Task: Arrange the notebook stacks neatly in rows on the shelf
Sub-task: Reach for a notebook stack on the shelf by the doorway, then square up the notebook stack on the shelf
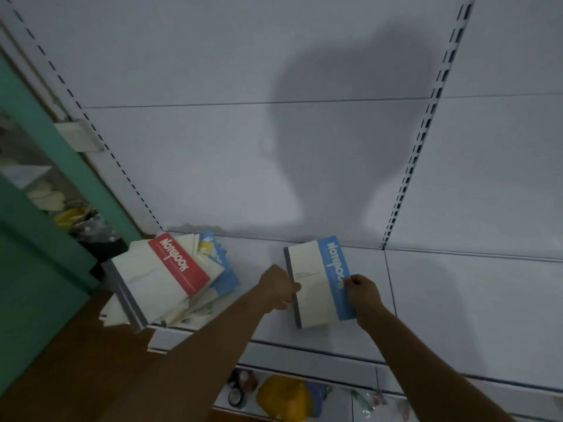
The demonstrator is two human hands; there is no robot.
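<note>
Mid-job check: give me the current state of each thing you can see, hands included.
blue-banded notebook stack: lying flat on the shelf, held at both sides.
left hand: grips the stack's spine edge.
right hand: pinches the stack's blue edge.
messy notebook pile: heaped askew at the shelf's left end, red-banded one on top, overhanging the front edge.
shelf: white, mostly bare.

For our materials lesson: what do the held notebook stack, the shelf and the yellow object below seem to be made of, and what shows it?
Notebook stack: paper, with matte card covers; printed blue band, thin layered edges. Shelf: probably painted sheet metal; smooth white panels, slotted uprights. Yellow object: possibly plastic; glossy, but too blurred to tell.
</note>
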